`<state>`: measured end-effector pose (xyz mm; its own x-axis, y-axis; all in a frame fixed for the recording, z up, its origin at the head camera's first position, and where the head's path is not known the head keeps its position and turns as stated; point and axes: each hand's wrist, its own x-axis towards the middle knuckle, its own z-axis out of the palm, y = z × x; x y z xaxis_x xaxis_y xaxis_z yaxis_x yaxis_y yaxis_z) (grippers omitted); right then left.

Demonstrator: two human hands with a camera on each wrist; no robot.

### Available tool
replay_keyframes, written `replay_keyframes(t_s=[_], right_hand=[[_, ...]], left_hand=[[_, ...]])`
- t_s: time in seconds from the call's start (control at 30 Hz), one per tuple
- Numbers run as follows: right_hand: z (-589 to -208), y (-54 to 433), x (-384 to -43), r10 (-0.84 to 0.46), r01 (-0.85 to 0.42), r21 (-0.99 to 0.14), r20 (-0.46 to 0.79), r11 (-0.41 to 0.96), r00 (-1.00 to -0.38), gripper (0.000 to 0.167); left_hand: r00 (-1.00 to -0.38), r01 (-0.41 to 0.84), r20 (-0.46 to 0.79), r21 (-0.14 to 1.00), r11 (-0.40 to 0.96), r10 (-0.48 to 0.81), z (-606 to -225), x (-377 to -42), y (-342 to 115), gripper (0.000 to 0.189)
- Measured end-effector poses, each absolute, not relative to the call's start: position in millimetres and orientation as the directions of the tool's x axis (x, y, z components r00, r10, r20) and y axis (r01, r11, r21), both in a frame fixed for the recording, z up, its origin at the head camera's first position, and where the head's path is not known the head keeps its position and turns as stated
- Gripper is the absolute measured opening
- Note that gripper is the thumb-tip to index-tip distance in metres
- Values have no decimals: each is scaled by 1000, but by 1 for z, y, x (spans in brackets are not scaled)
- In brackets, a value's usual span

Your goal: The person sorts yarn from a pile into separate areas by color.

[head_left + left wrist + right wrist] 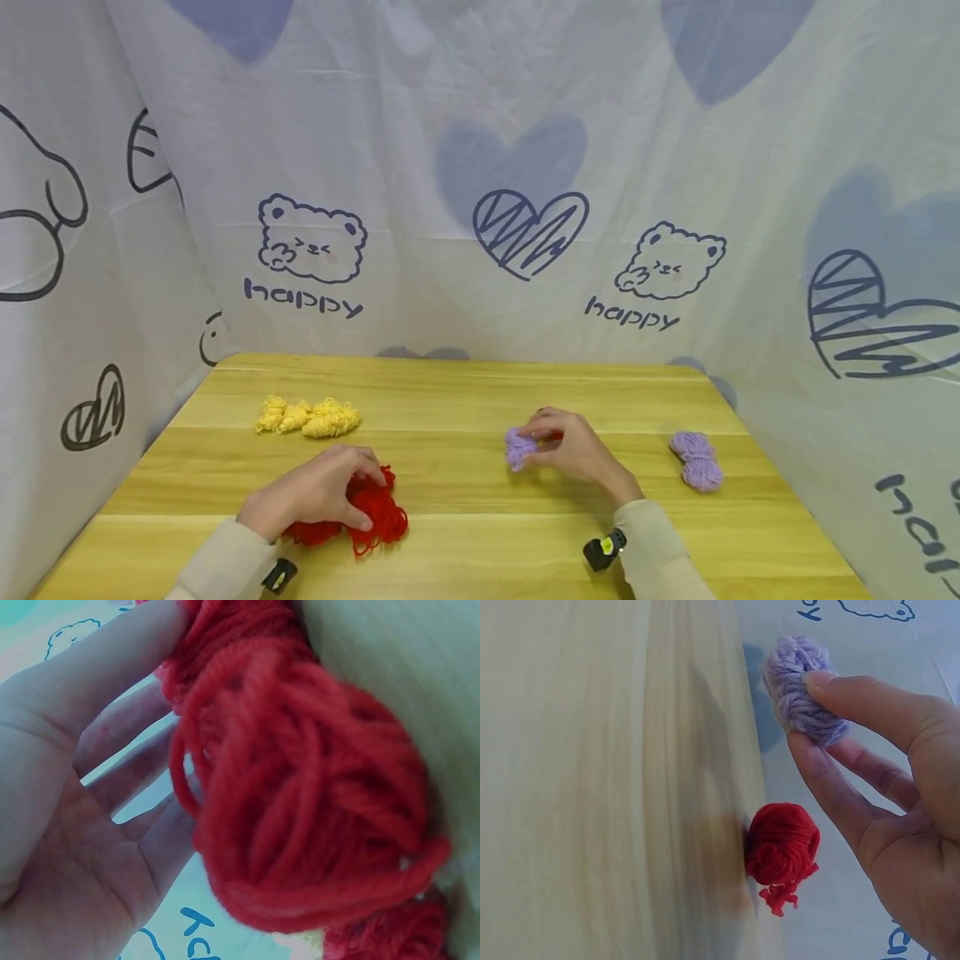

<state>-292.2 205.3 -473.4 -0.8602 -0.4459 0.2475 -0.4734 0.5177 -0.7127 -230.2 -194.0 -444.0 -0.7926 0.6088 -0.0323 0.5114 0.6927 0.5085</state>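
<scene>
My left hand (326, 492) grips a bundle of red yarn (381, 510) at the front left, thumb on the near side and fingers on the far side. Loose loops of that red yarn (300, 787) fill much of the left wrist view. More red yarn (313, 533) lies under the hand. Between thumb and fingertips, my right hand (573, 450) pinches a small skein of purple yarn (802, 690), held above the table in the right wrist view. Below that hand sits a small red yarn ball (784, 844), mostly hidden by the hand in the head view.
Several yellow yarn bundles (330, 418) lie in a row at the back left of the wooden table (450, 392). Another purple skein (697, 461) rests on the right side. A white printed cloth (420, 275) hangs behind the table and along both sides.
</scene>
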Motion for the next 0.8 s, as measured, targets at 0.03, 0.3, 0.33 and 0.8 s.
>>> replay_keyframes(t_s=[0.03,0.3,0.33,0.8], right_hand=[[-473,207,-292,-441,-472,-710,249,522,-862,34],[-469,217,-291,-408,-452,-704,248,547,-879,36],[-468,218,-291,-403,-448,-706,246,549,-881,36],[-466,237,-290,-374,-419,-742,242,523,-895,34]], left_hand=[[-793,510,-33,509,693,608,-444,-230,-194,46],[-791,520,-23,499,693,611,-443,-232,-193,46],[-791,520,-23,500,692,611,-443,-232,-193,46],[-787,514,-31,521,682,617,-444,-231,-194,45]])
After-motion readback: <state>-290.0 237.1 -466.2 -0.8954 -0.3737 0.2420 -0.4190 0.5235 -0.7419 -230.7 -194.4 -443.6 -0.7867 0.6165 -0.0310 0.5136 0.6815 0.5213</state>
